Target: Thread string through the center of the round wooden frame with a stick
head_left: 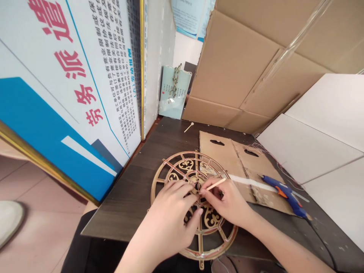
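Observation:
A round openwork wooden wheel point(201, 237) with spokes and scroll-shaped cutouts lies on the dark table, its near edge at the table's front. My left hand point(173, 212) rests over the wheel's left and middle part, fingers spread, fingertips close to the hub. At the hub, my right hand point(230, 201) pinches a thin pale wooden stick point(216, 184), which slants up to the right. What the stick's lower end touches is hidden by my fingers. Reddish lines run along the wheel's rings.
A flattened cardboard piece point(224, 151) lies beyond the wheel. On it rests a blue glue gun point(284, 193) with an orange trigger and a cord. A small round-tipped stick point(189, 127) lies farther back. Cardboard point(236, 57), white panels point(318, 140) and a printed board point(71, 94) surround the table.

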Motion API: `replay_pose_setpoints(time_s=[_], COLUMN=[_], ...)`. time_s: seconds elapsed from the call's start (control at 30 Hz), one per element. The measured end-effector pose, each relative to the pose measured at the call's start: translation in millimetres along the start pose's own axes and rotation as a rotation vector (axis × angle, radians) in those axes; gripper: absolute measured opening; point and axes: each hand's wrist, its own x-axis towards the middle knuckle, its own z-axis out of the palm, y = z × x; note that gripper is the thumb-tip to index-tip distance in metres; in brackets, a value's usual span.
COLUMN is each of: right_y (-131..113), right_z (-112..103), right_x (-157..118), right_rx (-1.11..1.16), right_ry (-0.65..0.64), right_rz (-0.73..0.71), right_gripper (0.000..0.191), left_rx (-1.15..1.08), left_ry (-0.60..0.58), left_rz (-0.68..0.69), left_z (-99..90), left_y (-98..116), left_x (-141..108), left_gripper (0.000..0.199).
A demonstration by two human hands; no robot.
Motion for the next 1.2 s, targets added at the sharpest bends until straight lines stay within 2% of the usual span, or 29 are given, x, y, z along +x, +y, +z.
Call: replay_pose_setpoints(time_s=[0.33, 0.73, 1.2], right_y=[7.4, 4.7, 6.1], right_z=[-1.6, 2.4, -1.9], right_x=[0.9, 0.2, 0.2], right_rx=[0.104, 0.009, 0.026], right_ry=[0.015, 0.013, -0.011], right_rz=[0.075, 0.035, 0.002], right_gripper=[0.017, 0.016, 0.014], left_rx=[-0.009, 0.012, 0.032], left_ry=[-0.020, -0.011, -0.013], left_rz=[-0.016, -0.010, 0.007], left_z=[0.3, 1.6, 2.0], left_y=[-0.4, 0.1, -0.2], left_x=[-0.2, -0.7, 1.6], left_gripper=[0.020, 0.020, 0.021])
